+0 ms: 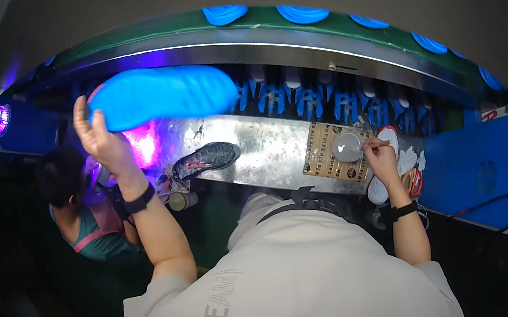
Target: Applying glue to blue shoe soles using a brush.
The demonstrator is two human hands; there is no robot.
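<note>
Raised at the upper left, my left hand (102,139) grips the left end of a large blue shoe insole (164,94), with the thumb and fingers around its edge. The insole hangs over the metal bench, flat side showing. At the right, my right hand (380,155) is closed on a thin brush (388,143), mostly hidden by the fingers. The brush is beside a round pot (350,154) with pale contents. That pot stands on a brown printed cardboard piece (317,159). A dark patterned shoe (206,158) lies on the bench between my hands.
The metal bench (257,137) runs across in front. Behind it are several blue holders (309,102) and a green conveyor (256,17) carrying blue insoles. A person (97,213) sits at the left near a purple lamp (1,120). White shoes (378,191), scissors (415,181) and a blue panel (486,165) are right.
</note>
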